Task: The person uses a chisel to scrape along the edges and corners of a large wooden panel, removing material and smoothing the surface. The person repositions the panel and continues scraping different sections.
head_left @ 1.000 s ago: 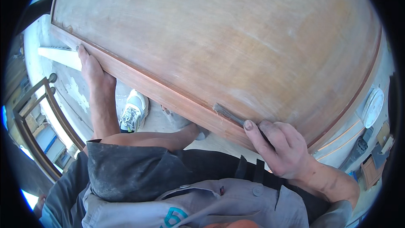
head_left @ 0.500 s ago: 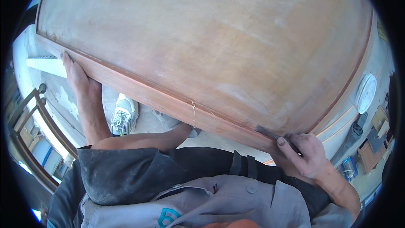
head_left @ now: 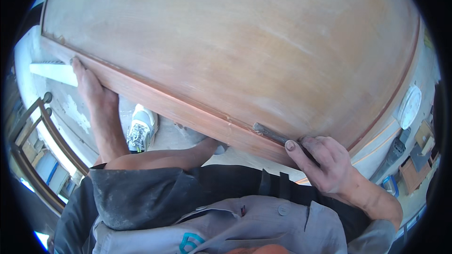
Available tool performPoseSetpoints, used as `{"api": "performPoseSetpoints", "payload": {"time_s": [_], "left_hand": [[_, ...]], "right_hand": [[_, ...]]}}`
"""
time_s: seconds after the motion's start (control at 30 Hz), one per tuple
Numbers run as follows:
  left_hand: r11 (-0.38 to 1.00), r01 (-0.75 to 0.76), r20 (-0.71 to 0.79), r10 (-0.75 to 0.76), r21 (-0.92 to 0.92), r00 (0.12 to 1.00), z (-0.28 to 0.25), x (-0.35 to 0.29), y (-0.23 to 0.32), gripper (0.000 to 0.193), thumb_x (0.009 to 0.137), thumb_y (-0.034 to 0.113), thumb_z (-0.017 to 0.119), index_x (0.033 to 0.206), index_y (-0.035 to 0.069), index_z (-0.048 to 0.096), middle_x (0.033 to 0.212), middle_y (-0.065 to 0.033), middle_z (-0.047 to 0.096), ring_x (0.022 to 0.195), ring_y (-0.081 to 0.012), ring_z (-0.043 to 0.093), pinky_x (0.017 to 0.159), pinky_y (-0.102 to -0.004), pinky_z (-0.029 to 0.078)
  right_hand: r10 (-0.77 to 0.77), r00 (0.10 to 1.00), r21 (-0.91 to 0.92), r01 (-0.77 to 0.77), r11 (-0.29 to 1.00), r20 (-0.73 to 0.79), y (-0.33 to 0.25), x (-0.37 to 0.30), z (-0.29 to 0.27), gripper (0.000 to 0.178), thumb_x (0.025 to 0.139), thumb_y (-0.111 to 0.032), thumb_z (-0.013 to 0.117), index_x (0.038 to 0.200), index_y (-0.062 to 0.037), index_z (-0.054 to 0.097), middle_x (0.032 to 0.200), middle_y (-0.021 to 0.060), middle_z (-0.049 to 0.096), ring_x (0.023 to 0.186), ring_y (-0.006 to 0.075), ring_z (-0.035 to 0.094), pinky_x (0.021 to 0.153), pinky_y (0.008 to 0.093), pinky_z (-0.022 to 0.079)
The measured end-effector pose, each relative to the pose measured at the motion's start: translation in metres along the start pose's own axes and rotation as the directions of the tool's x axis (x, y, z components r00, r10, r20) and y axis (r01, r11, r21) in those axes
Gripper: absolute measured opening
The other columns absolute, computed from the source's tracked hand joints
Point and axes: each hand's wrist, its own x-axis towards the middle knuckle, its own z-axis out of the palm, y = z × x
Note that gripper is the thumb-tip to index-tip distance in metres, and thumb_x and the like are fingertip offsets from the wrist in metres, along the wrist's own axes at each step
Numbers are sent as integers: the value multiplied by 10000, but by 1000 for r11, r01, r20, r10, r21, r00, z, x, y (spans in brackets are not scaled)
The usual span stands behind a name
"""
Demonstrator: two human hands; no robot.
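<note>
A large reddish-brown wooden panel (head_left: 226,56) with a raised edge strip (head_left: 183,115) slants across in front of me, its near edge above my lap. My left hand (head_left: 98,96) grips that edge near the far left corner, thumb on top; the other fingers are hidden beneath. In my right hand (head_left: 329,164) is a narrow dark grey flat-ended tool (head_left: 272,133), held along the near edge with its tip on the strip. Whether it is a chisel or a file I cannot tell. A few thin shavings (head_left: 229,120) cling to the strip left of the tip.
A pale toothed blade (head_left: 52,71) shows past my left hand. Dark wooden framing (head_left: 33,131) stands at the left. My shoe (head_left: 141,129) is under the panel. A white round lid (head_left: 409,107), a black tool (head_left: 393,153) and wood scraps (head_left: 414,174) lie at the right.
My right hand and its tool have slid left along the panel's near edge. The shavings and panel sit slightly farther right and lower in view. My left hand keeps its grip.
</note>
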Motion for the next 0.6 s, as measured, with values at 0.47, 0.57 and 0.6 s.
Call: {"api": "performPoseSetpoints", "payload": {"time_s": [0.47,0.57,0.6], "left_hand": [[995,50,-11,-51,-84,999,9,-7,-2,700,1142,489,375,1570,-50,246,1448,-245,486,1337,-291,550,1127,-425,478],[995,50,5,-50,-88,999,9,-7,0,735,1134,507,389,1561,-71,235,1428,-260,487,1333,-302,549,1125,-435,472],[994,57,-18,-59,-96,998,12,-9,1,729,1133,507,391,1557,-68,247,1422,-255,499,1327,-301,554,1125,-434,473]], "right_hand": [[-56,993,-72,49,996,-100,-8,58,18,469,825,-50,709,1291,-3,739,1072,145,615,779,198,586,659,294,506],[-51,995,-66,46,997,-85,-10,66,18,456,830,-48,703,1282,-4,743,1093,150,612,782,199,587,668,297,510],[-56,995,-73,50,996,-84,-10,69,19,457,830,-46,701,1283,-4,742,1101,151,610,783,200,587,672,298,513]]}}
